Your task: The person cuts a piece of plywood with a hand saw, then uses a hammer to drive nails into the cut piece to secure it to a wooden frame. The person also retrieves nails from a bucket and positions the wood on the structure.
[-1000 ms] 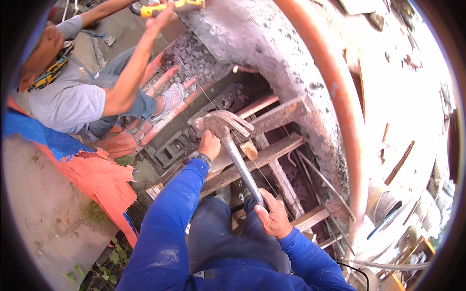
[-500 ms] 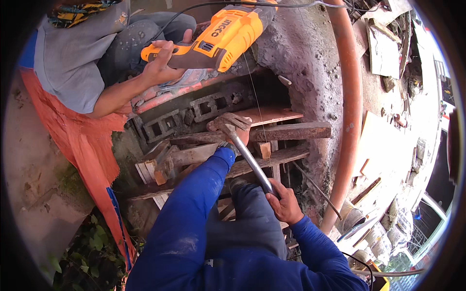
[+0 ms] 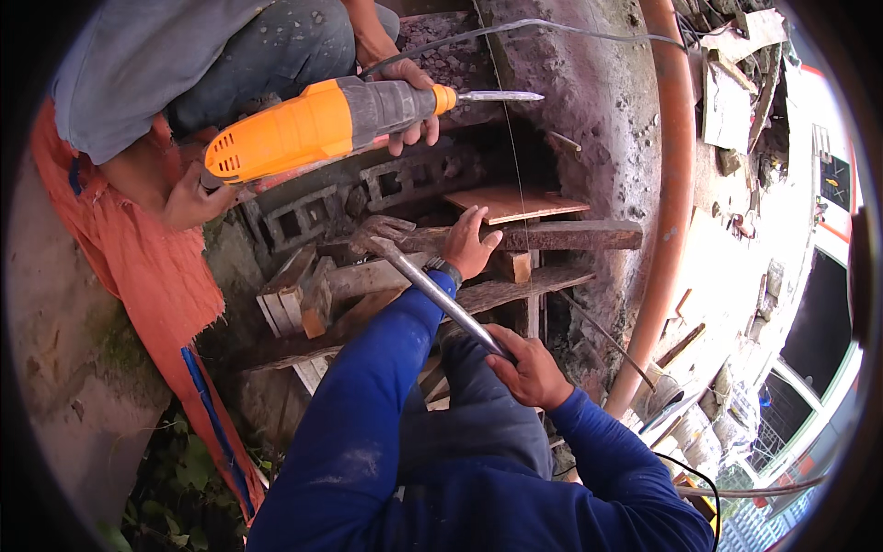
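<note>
My right hand (image 3: 529, 366) is closed around the grip of a claw hammer (image 3: 440, 296). Its steel shaft slants up to the left, crossing over my left forearm, and the claw head is just left of my left wrist. My left hand (image 3: 471, 245) has its fingers stretched out at a dark timber beam (image 3: 589, 236), beside the near edge of a small plywood sheet (image 3: 515, 202); whether the palm bears on the wood is hidden. Across from me, a co-worker's two hands hold an orange and black power hammer drill (image 3: 285, 133), its pointed chisel bit (image 3: 501, 96) aimed right.
Hollow concrete blocks (image 3: 308, 219) lie in the recess behind the beams. A taut string (image 3: 513, 147) runs down past the plywood. An orange pipe (image 3: 676, 184) stands along the rough wall at right, and a torn orange sheet (image 3: 166, 285) hangs at left. The drill's cable (image 3: 570, 30) stretches overhead.
The co-worker's drill has moved down and left and turned level, bringing its bit into view. My hammer head has shifted left, uncovering my left hand, which was mostly hidden behind it.
</note>
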The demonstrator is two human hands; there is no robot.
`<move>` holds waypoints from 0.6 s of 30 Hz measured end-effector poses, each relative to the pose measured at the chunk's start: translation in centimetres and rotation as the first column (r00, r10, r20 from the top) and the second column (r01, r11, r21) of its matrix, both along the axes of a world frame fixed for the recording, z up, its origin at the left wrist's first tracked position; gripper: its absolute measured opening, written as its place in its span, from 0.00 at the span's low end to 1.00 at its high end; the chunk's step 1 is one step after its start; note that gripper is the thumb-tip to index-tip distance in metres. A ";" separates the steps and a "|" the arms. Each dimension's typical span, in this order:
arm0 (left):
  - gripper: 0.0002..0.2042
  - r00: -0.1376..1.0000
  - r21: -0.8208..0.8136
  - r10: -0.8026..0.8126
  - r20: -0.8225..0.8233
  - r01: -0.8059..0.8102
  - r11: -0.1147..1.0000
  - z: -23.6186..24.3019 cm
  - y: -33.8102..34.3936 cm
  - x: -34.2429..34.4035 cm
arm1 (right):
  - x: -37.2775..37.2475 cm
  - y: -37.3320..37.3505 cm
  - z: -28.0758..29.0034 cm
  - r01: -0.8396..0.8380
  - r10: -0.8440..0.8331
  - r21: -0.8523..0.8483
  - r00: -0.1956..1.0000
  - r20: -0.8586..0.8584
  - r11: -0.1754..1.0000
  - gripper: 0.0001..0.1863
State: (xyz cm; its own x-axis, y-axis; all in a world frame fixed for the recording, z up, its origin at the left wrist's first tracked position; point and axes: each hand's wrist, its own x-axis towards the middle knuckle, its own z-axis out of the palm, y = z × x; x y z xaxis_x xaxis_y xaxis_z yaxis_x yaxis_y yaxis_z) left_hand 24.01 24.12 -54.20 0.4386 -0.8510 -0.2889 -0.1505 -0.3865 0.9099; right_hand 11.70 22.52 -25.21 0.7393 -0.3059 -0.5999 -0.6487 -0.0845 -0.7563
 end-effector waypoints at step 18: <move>0.22 0.948 -0.057 0.311 0.061 -0.308 0.950 -1.8 -2.0 -3.4 | -10.5 -0.8 -2.7 0.181 -0.180 -0.006 0.978 0.106 0.983 0.24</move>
